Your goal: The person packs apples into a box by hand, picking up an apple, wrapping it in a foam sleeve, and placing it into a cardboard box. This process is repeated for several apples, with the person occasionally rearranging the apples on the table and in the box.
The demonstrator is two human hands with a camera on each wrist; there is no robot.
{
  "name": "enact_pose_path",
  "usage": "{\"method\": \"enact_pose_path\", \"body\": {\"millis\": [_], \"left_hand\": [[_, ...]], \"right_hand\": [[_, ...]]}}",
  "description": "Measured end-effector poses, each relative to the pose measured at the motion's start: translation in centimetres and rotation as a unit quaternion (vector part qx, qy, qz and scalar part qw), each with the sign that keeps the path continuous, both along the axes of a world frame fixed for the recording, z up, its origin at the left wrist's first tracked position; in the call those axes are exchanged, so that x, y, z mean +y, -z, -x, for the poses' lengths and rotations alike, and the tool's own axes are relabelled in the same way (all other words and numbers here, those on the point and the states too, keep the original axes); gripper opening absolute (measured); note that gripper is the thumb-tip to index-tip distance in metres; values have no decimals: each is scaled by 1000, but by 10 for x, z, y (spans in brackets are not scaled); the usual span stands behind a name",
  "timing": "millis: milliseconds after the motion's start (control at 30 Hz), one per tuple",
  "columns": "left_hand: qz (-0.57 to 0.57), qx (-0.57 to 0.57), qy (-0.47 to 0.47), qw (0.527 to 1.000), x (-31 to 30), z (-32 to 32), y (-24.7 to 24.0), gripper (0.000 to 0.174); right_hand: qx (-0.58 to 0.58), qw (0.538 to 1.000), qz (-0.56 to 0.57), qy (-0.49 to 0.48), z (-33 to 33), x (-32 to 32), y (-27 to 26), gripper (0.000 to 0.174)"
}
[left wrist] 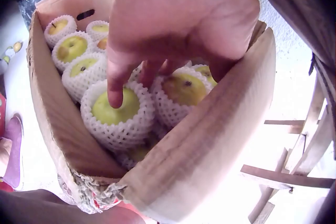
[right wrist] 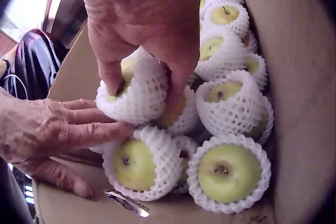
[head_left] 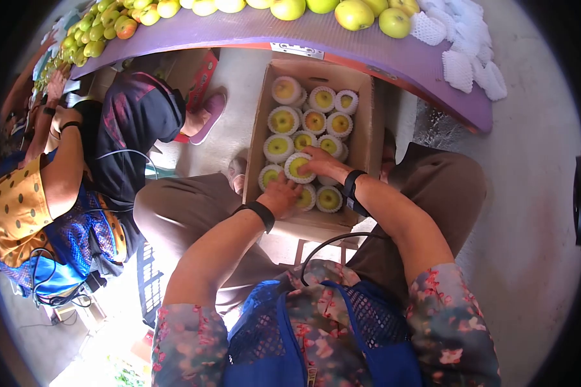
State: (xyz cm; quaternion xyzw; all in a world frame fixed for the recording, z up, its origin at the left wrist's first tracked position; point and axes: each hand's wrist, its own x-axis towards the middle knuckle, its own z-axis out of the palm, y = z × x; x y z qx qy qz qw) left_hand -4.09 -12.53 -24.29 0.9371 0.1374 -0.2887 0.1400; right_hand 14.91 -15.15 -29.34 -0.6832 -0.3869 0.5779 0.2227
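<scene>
I've got the right hand [head_left: 326,164] gripping a netted apple [right wrist: 142,98], digits clamped round it, left of centre in my right-wrist feed and mid-frame on head. Left hand [head_left: 282,195] isn't gripping: fingers extended, resting among the netted fruit just below-left of that apple. Left-wrist feed gives me one fingertip at the top of a green apple [left wrist: 105,115], mid-frame. Both hands are inside a cardboard carton [head_left: 362,129], centre of head frame, with rows of netted apples [head_left: 314,121]. Purple table [head_left: 226,32] runs across the top; loose apples [head_left: 355,14] along the frame's upper edge, white foam nets [head_left: 458,68] heaped upper right. At far left I see a second person [head_left: 21,190], spotted orange sleeve. Wooden slats [left wrist: 286,175], lower right, left-wrist feed.
</scene>
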Motion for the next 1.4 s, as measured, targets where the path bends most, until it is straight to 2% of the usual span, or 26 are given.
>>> {"method": "enact_pose_path", "body": {"millis": [100,300,400,500,700,800,900,1000,1100,1200,1400], "left_hand": [[9,11,1,1000,1,-3,-9,75],[13,-3,-1,1000,3,-1,-15,76],[3,-28,1,1000,3,1,-19,76],[2,-4,5,1000,4,-1,-13,75],[18,6,-6,1000,5,-4,-22,75],[8,-4,-3,1000,4,-2,-21,74],[4,-11,3,1000,4,-1,-12,73],[-11,-11,3,1000,1,0,-2,72],[6,-41,-6,999,1,0,-4,71],[6,-64,2,998,1,5,2,70],[-13,-85,3,996,0,3,3,68]], "right_hand": [[30,999,-1,17,1,-3,-1,75],[10,999,-36,-17,0,5,11,74],[81,996,-25,12,-2,8,15,74],[-32,999,-33,-20,1,9,15,75],[6,1000,19,10,2,11,-2,75],[-21,1000,-4,-14,2,11,4,76],[-37,999,-27,13,3,8,6,77],[44,999,3,25,-8,9,1,79],[-16,1000,-1,-16,-12,5,9,80],[23,999,32,6,-10,-3,8,72],[16,999,27,17,-12,-1,0,70]]}}
